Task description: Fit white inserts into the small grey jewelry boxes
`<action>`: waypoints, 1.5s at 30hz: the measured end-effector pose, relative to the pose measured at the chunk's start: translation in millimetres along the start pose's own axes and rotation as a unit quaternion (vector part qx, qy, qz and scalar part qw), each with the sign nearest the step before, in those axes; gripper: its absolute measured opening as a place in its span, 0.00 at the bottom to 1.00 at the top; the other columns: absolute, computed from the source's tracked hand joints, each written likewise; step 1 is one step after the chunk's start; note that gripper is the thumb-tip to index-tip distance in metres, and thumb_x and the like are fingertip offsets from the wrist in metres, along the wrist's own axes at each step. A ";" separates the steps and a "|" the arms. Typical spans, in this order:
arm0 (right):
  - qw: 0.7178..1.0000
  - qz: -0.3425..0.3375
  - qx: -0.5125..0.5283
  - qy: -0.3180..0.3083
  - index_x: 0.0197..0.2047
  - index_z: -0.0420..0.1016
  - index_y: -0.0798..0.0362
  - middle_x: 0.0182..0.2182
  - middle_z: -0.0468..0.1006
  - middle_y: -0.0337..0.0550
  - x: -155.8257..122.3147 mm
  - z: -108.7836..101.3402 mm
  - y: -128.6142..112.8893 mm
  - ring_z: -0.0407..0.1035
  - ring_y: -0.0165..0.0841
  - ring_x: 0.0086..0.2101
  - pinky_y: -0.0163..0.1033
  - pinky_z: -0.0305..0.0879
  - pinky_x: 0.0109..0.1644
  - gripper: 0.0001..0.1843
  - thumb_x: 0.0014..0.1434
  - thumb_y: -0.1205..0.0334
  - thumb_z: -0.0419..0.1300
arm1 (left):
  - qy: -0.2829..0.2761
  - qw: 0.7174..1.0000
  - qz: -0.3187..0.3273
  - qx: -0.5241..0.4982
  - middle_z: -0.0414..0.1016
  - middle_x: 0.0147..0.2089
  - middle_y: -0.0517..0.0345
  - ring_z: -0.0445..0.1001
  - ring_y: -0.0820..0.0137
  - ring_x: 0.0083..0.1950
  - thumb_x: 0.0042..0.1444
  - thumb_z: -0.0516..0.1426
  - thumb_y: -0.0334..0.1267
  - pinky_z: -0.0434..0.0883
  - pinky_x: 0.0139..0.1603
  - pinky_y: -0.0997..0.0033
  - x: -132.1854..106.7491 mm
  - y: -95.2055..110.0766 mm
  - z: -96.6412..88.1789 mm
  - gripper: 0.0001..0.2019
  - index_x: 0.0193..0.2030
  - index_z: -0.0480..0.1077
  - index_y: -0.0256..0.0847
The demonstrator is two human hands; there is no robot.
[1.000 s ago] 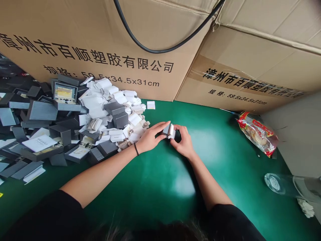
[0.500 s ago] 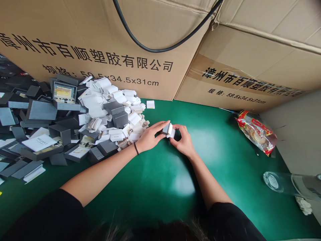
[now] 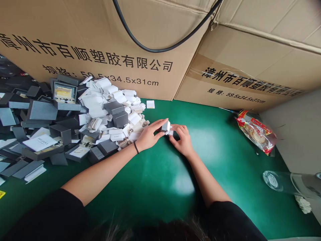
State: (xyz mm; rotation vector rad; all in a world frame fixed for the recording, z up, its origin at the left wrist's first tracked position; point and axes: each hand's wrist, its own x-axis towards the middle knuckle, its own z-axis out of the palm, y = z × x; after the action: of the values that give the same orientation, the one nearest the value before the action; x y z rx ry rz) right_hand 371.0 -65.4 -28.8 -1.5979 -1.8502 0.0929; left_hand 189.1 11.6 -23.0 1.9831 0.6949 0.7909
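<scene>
Over the green tabletop, my left hand (image 3: 148, 136) is closed on a small grey box (image 3: 164, 127), with the thumb below and the fingers above. White material shows at the box's right side. A small white paper piece (image 3: 171, 132) sits between the box and my right hand (image 3: 183, 141). The thumb and fingers of that hand are curled round the white piece in a pinch, and its far part is hidden. Just left of my left hand lies a heap of white paper inserts (image 3: 116, 137), with grey boxes (image 3: 120, 119) on and beside it.
Dark grey boxes (image 3: 41, 110), some open, are piled at the left. Large cartons (image 3: 100, 33) stand along the back, and a black cable (image 3: 155, 50) hangs in front. At the right are a red-labelled food packet (image 3: 257, 132) and a clear glass (image 3: 273, 180).
The small grey box has shifted slightly left and up, and its tilt has changed. The fingers of my right hand have moved a little around the white piece.
</scene>
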 end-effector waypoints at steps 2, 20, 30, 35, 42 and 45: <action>0.999 -0.020 -0.048 -0.015 0.43 0.71 0.48 0.49 0.75 0.43 -0.1 -1.0 0.9 0.66 0.40 0.46 0.49 0.60 0.53 0.09 0.58 0.62 0.56 | -0.003 1.000 0.000 -0.008 0.61 0.66 0.58 0.65 0.67 0.62 0.59 0.52 0.36 0.69 0.59 0.65 0.5 -1.1 0.3 0.26 0.65 0.57 0.50; 0.993 -0.054 -0.092 -0.044 0.47 0.75 0.40 0.47 0.78 0.39 2.0 -12.7 4.5 0.65 0.42 0.51 0.62 0.44 0.64 0.11 0.62 0.58 0.55 | 0.002 0.999 -0.026 -0.031 0.60 0.67 0.57 0.63 0.63 0.64 0.58 0.52 0.35 0.73 0.55 0.64 4.7 -3.6 -0.4 0.27 0.65 0.57 0.50; 0.999 -0.008 -0.048 0.003 0.41 0.78 0.44 0.43 0.78 0.42 -1.0 -0.6 0.4 0.67 0.40 0.47 0.55 0.56 0.59 0.11 0.62 0.56 0.54 | -0.008 1.000 -0.018 -0.008 0.59 0.67 0.56 0.61 0.63 0.65 0.59 0.51 0.37 0.72 0.56 0.65 4.3 -0.9 -1.0 0.26 0.66 0.57 0.48; 0.997 0.031 0.040 0.062 0.47 0.75 0.47 0.45 0.78 0.44 -0.1 -0.7 6.8 0.68 0.39 0.47 0.49 0.65 0.51 0.14 0.63 0.58 0.51 | -0.021 1.000 -0.012 -0.001 0.57 0.68 0.56 0.61 0.64 0.66 0.60 0.50 0.38 0.70 0.57 0.64 3.5 -2.4 -1.5 0.27 0.67 0.55 0.47; 0.986 0.147 0.071 0.042 0.38 0.78 0.48 0.36 0.81 0.42 5.4 2.3 11.6 0.70 0.39 0.39 0.47 0.67 0.46 0.12 0.59 0.55 0.54 | -0.035 0.999 0.000 0.002 0.57 0.68 0.60 0.59 0.66 0.67 0.60 0.50 0.37 0.66 0.62 0.65 2.8 -2.1 -1.4 0.27 0.66 0.56 0.49; 0.982 0.168 0.082 0.028 0.31 0.78 0.48 0.31 0.80 0.41 7.7 1.2 12.3 0.69 0.37 0.34 0.45 0.67 0.42 0.12 0.57 0.53 0.56 | -0.054 0.998 0.011 0.007 0.59 0.68 0.61 0.57 0.66 0.68 0.59 0.51 0.36 0.63 0.65 0.64 1.9 -0.8 -1.3 0.26 0.66 0.57 0.50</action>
State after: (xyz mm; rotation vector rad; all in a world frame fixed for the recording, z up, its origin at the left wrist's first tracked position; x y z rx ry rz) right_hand 380.7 -55.1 -32.1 -1.7595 -1.4751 0.3372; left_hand 189.2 14.0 -22.7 2.0340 0.6175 0.6875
